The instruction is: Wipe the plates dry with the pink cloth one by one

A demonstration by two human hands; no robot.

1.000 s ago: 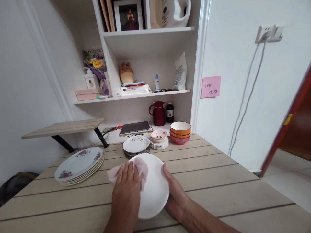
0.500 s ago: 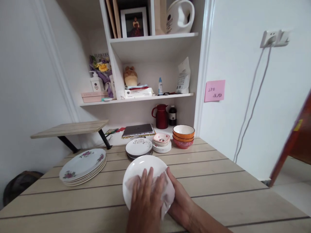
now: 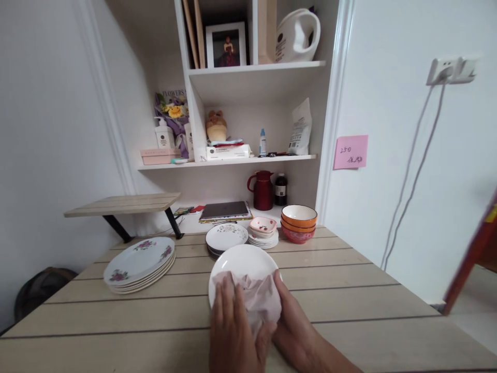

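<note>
A plain white plate [image 3: 248,257] is held tilted above the near part of the table. My right hand [image 3: 293,324] grips its right rim, the thumb on the upper side and the other fingers mostly hidden beneath. On the plate's face lies a crumpled pale pink cloth [image 3: 258,300], which reaches over to the right rim. My left hand [image 3: 235,331] presses the cloth against the plate, fingers long and close together, the thumb bent in at the cloth's lower edge.
Stacked floral oval plates [image 3: 142,261] stand at left, below a small raised shelf [image 3: 124,203]. Behind the held plate are dark-rimmed plates [image 3: 227,237], small dishes [image 3: 264,233] and orange bowls [image 3: 298,223]. A laptop [image 3: 225,209] and red jug [image 3: 263,190] sit farther back.
My left hand has slid down the plate, its fingers closer together, and the cloth is bunched up more in front of them. The whole view has shifted slightly; my right hand keeps the rim.
</note>
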